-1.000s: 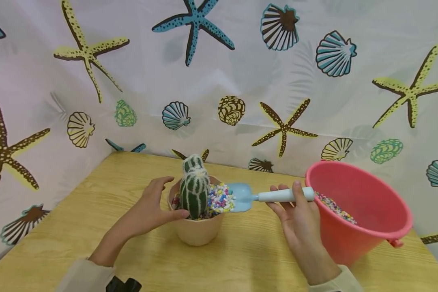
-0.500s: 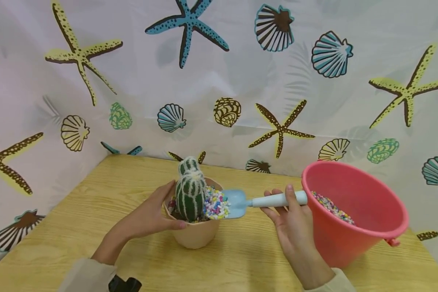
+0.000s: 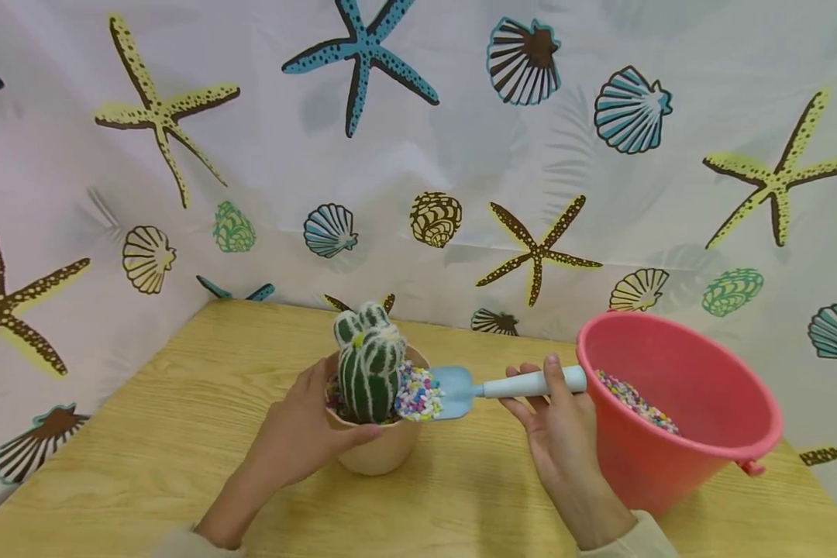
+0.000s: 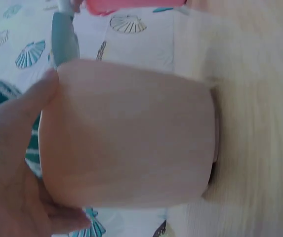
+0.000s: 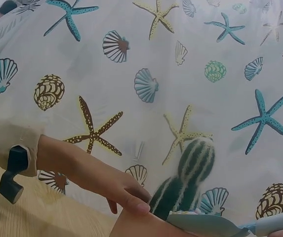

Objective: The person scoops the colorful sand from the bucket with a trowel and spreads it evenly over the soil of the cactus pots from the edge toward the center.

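Observation:
A peach flower pot (image 3: 384, 452) stands on the table, with a green, white-striped cactus (image 3: 368, 372) in it. My left hand (image 3: 300, 434) grips the pot's left side, thumb across the near rim; the left wrist view shows the pot wall (image 4: 126, 138) beside the thumb and fingers. Light-blue trowel (image 3: 453, 394) in my right hand (image 3: 561, 434), held by its pale handle between thumb and fingers. Its blade lies over the pot's right rim, bearing multicoloured pebbles (image 3: 418, 394) close against the cactus. In the right wrist view, the blade (image 5: 210, 223) sits level beside the cactus (image 5: 195, 165).
A pink bucket (image 3: 649, 465) stands right of the right hand, with more coloured pebbles (image 3: 635, 403) inside. Under everything is a wooden table (image 3: 251, 372). A cloth (image 3: 404, 155) printed with starfish and shells hangs behind and at the left.
The cactus and pot have turned, so a second small lobe with a yellow spot shows. My left hand has shifted along and closed further round the pot. The trowel has stayed nearly in place.

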The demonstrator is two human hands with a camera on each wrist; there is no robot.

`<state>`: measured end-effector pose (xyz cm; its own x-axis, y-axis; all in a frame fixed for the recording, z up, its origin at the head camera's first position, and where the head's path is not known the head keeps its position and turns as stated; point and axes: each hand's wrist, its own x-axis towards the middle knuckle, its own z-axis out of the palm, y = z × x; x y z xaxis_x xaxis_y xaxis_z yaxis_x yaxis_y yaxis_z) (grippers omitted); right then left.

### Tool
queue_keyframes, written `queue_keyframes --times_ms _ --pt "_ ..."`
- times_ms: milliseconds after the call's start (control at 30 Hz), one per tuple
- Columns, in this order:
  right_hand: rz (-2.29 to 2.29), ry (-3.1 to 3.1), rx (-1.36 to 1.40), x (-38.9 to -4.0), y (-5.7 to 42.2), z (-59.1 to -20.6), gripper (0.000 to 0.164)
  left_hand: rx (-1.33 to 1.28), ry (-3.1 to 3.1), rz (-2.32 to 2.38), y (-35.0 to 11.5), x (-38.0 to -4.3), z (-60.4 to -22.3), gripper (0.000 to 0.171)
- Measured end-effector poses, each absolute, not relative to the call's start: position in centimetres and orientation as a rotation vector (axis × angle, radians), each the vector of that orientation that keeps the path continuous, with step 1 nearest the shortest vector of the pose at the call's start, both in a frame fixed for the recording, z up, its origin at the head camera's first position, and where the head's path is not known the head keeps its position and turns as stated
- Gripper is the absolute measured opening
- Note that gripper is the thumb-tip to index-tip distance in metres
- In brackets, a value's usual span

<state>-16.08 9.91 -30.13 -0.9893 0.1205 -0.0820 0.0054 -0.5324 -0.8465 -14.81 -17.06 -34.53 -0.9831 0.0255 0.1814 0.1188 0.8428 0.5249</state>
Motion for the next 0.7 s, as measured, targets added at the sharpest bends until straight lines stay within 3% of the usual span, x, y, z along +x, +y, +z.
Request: queue_keyframes --times_ms 300,700 --pt "2.657 -1.506 -0.166 -16.5 9.8 -30.6 0.026 0.051 -2.788 -0.753 -15.4 -13.8 -34.7 0.118" --pt "2.613 -1.543 -0.121 -16.9 9.7 -30.3 0.024 -0.236 -2.836 -1.12 -18.4 -14.6 -34.3 0.111"
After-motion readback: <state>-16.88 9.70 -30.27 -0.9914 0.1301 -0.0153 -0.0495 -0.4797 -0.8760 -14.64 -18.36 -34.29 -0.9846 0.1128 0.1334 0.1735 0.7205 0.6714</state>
